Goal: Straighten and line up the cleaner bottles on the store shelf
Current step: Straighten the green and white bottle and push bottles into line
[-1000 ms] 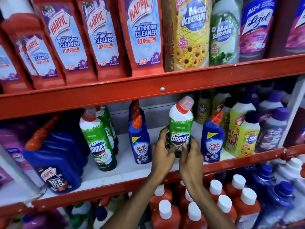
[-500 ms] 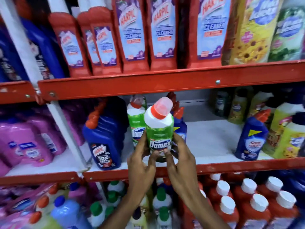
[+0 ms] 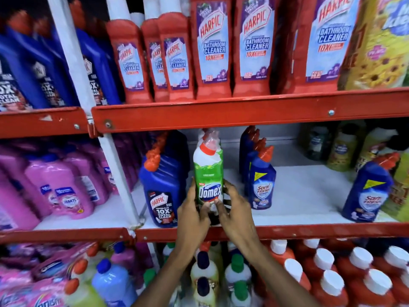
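Observation:
A green Domex bottle with a white neck and red cap stands upright at the front of the middle shelf. My left hand grips its lower left side and my right hand grips its lower right side. More Domex bottles stand directly behind it, mostly hidden. A blue Harpic bottle is just to its left. A row of blue Sani Fresh bottles stands to its right, and a lone Sani Fresh bottle stands farther right.
Red Harpic Bathroom Cleaner bottles fill the upper shelf. Pink bottles sit left of the white upright post. Yellow-green bottles stand at the back right. Red white-capped bottles fill the shelf below. Bare white shelf lies between the Sani Fresh bottles.
Both hands carried the Domex bottle leftwards from beside the lone Sani Fresh bottle and set it in front of the other Domex bottles, next to the blue Harpic. My view swung left.

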The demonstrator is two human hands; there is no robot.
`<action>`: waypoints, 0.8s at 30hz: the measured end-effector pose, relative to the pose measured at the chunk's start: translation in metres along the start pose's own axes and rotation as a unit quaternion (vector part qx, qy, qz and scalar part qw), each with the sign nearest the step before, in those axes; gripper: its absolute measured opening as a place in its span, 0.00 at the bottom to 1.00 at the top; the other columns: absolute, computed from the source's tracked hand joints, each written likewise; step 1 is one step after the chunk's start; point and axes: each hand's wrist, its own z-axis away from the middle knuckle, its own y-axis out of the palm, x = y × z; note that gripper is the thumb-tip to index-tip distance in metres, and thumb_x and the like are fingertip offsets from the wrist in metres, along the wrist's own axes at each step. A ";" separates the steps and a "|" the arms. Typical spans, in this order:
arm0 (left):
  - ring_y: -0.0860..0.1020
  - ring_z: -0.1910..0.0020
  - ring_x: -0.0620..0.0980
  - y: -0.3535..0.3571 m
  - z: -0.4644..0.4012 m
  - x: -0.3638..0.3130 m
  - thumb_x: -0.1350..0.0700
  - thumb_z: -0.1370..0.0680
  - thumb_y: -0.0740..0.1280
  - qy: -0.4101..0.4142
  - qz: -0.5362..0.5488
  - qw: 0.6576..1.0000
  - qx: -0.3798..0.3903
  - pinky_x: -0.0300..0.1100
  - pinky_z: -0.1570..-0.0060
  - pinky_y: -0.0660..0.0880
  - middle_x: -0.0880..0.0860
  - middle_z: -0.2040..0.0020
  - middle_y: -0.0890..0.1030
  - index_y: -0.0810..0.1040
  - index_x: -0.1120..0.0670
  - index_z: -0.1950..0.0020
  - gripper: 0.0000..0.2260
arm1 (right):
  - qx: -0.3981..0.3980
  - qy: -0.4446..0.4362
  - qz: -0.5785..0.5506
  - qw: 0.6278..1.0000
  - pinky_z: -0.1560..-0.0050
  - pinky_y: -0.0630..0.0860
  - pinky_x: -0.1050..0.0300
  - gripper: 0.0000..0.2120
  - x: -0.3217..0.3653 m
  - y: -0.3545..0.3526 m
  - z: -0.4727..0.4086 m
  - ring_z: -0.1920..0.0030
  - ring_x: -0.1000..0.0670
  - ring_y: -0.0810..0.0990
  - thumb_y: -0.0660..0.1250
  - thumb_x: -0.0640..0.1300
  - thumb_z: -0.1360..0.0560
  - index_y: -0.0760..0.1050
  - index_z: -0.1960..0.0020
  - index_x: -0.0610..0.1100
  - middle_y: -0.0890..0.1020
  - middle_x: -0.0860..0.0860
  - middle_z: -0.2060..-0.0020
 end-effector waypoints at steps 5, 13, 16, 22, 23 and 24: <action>0.73 0.27 0.48 -0.002 0.010 -0.006 0.53 0.21 0.63 0.036 -0.008 0.999 -0.012 0.52 0.29 0.73 0.51 0.23 0.70 0.51 0.44 0.19 0.33 | 0.005 -0.014 0.037 0.999 0.33 0.73 0.55 0.28 -0.005 -0.019 0.009 0.32 0.53 0.73 0.63 0.48 0.21 0.60 0.23 0.48 0.72 0.53 0.29; 0.55 0.19 0.63 0.037 0.027 -0.060 0.61 0.21 0.65 0.291 -0.221 0.927 -0.083 0.69 0.24 0.57 0.61 0.19 0.60 0.61 0.56 0.21 0.29 | -0.087 -0.097 0.269 0.954 0.23 0.61 0.43 0.32 -0.034 -0.097 0.027 0.20 0.40 0.54 0.62 0.43 0.23 0.56 0.21 0.44 0.58 0.42 0.20; 0.53 0.19 0.66 0.071 0.031 -0.078 0.59 0.21 0.65 0.312 -0.256 0.915 -0.022 0.72 0.25 0.56 0.62 0.19 0.56 0.57 0.55 0.20 0.31 | -0.094 -0.072 0.354 0.928 0.22 0.53 0.38 0.34 -0.052 -0.128 0.032 0.19 0.38 0.49 0.61 0.43 0.24 0.54 0.20 0.44 0.54 0.40 0.20; 0.48 0.17 0.62 0.146 0.033 -0.102 0.57 0.21 0.63 0.322 -0.216 0.918 0.086 0.66 0.21 0.51 0.60 0.17 0.52 0.54 0.55 0.19 0.31 | -0.122 -0.033 0.401 0.907 0.23 0.54 0.34 0.33 -0.092 -0.190 0.035 0.19 0.38 0.47 0.60 0.44 0.24 0.54 0.21 0.43 0.53 0.39 0.20; 0.47 0.17 0.59 0.159 0.033 -0.104 0.57 0.21 0.63 0.313 -0.191 0.924 0.106 0.63 0.20 0.49 0.58 0.17 0.52 0.55 0.55 0.19 0.31 | -0.135 -0.033 0.387 0.912 0.23 0.54 0.35 0.33 -0.099 -0.199 0.037 0.19 0.38 0.47 0.60 0.43 0.24 0.55 0.21 0.42 0.54 0.39 0.20; 0.47 0.17 0.57 0.172 0.033 -0.107 0.57 0.21 0.63 0.298 -0.162 0.932 0.125 0.59 0.19 0.48 0.57 0.17 0.52 0.55 0.54 0.19 0.31 | -0.154 -0.031 0.360 0.920 0.22 0.54 0.37 0.32 -0.106 -0.208 0.038 0.19 0.38 0.49 0.60 0.42 0.23 0.56 0.21 0.41 0.55 0.38 0.20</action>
